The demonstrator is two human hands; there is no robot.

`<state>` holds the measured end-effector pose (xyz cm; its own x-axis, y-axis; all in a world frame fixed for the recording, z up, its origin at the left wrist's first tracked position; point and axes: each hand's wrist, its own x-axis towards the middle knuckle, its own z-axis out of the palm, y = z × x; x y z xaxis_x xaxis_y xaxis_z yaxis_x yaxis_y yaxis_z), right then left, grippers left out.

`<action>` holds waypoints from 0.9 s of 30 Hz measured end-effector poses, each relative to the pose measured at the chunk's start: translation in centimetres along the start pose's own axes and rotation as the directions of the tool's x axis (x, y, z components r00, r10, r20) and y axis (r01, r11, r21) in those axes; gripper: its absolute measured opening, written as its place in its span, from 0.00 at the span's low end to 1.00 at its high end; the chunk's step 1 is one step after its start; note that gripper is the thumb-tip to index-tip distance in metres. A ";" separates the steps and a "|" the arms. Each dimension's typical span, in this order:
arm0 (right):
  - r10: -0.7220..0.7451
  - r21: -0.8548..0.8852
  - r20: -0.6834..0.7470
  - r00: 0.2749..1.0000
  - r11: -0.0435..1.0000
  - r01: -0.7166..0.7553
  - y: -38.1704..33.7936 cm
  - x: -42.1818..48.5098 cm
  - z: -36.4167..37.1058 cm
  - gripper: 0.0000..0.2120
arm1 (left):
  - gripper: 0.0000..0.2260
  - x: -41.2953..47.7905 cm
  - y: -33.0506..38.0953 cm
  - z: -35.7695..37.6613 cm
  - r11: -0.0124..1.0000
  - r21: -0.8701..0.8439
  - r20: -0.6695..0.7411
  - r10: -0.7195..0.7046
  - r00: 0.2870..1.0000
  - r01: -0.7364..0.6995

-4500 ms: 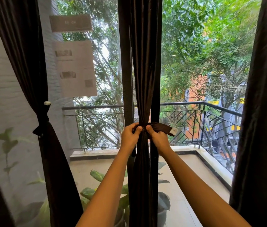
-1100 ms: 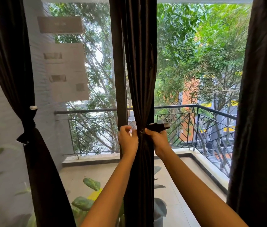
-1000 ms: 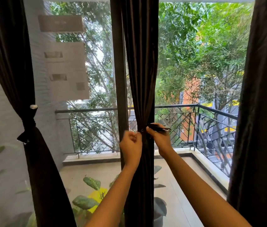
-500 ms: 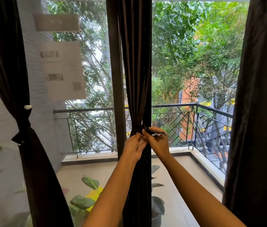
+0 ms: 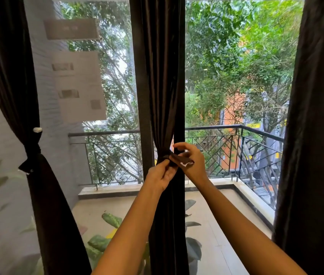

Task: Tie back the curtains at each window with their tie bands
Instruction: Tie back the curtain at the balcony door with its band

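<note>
A dark brown middle curtain (image 5: 161, 76) hangs bunched in front of the window frame. A dark tie band (image 5: 164, 158) wraps its waist. My left hand (image 5: 162, 172) pinches the band at the front of the curtain. My right hand (image 5: 191, 161) holds the band's loose end (image 5: 185, 162), which shows a white patch. The left curtain (image 5: 44, 195) is cinched by its own band (image 5: 32, 151) with a white tip. The right curtain (image 5: 316, 135) hangs loose.
Glass panes look onto a balcony with a black metal railing (image 5: 226, 128) and trees. Potted plant leaves (image 5: 111, 219) stand low behind the glass. Paper notices (image 5: 77, 84) stick to the left pane.
The band, held stretched out to the right earlier, now sits tight round the curtain. My left hand moved in to the front of the band, and my right hand's fingers lifted over the loose end.
</note>
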<state>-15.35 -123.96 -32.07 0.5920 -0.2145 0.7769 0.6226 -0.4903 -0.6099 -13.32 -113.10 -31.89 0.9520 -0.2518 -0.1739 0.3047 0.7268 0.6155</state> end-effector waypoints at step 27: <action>0.624 0.070 0.198 0.756 0.761 -0.646 -0.2 -2.0 2.1 0.06 | 0.11 -3.2 1.0 -1.7 0.802 0.528 0.045 0.301 0.952 -0.279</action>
<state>-15.56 -121.69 -33.83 0.9372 -0.3009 0.1761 0.1272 -0.1754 -0.9763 -16.01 -110.42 -32.03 0.9973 -0.0495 0.0544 -0.0360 0.3162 0.9480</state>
